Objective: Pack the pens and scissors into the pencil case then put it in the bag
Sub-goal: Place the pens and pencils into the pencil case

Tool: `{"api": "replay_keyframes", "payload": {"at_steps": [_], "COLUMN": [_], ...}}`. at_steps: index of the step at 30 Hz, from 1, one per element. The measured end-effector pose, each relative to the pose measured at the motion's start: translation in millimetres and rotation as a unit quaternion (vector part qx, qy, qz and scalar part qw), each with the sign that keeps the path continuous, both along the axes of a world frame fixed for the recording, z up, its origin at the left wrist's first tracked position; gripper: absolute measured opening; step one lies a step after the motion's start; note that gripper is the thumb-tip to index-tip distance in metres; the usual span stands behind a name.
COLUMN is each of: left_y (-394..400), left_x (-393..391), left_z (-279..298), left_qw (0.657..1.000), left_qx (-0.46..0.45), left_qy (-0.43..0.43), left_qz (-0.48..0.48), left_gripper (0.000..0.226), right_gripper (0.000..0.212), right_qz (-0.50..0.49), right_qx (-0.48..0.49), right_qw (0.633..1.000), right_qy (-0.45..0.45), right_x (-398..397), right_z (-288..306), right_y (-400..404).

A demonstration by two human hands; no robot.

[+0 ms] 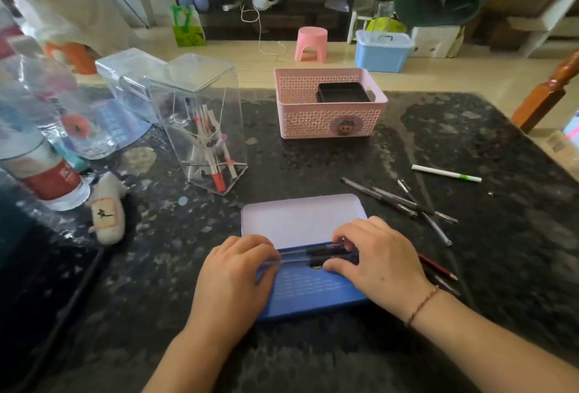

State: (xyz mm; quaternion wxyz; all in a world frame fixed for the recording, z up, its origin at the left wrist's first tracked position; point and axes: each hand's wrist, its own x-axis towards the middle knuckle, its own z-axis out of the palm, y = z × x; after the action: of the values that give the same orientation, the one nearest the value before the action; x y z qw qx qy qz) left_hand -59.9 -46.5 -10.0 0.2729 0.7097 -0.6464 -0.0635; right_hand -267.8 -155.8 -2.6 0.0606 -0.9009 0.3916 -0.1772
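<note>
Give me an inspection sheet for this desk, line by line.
Surface: dark speckled table, in use.
Job's things: blue pencil case open, lid up; two pens laid inside; loose pens and a white marker to its right; a red pencil by the right wrist. Scissors and bag: not seen.
Clutter: clear pen holder, pink basket, bottles, small plush toy.
Grips: left hand and right hand both rest on the pens in the case.
Cables: white cord on the floor behind.
Surroundings: pink stool, blue storage box.
</note>
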Motion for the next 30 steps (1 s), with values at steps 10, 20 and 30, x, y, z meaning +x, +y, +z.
{"api": "replay_keyframes", "payload": {"at_steps": [10, 20, 30], "left_y": [-4.5, -11.6, -4.7], "left_x": [-7.8, -15.6, -4.6], "left_z": [1.4, 1.7, 7.1], "left_qw": [0.999, 1.0, 0.992], "left_qx": [0.019, 0.017, 0.008], "left_qy": [0.01, -0.011, 0.108], "left_qz": [-0.024, 0.013, 0.058], "left_gripper": [0.023, 0.012, 0.019], "right_gripper": [0.007, 0.023, 0.019], "right_qz": [-0.225, -0.287, 0.008], "right_qx": [0.032, 0.056, 0.027], "right_qw": [0.973, 0.946, 1.0], "right_qy": [-0.043, 0.137, -0.014], "right_x": [-88.6, -109.0, -50.3], "right_z": [14.9, 8.6, 21.8], "right_y": [-68.6, -94.4, -1.7]}}
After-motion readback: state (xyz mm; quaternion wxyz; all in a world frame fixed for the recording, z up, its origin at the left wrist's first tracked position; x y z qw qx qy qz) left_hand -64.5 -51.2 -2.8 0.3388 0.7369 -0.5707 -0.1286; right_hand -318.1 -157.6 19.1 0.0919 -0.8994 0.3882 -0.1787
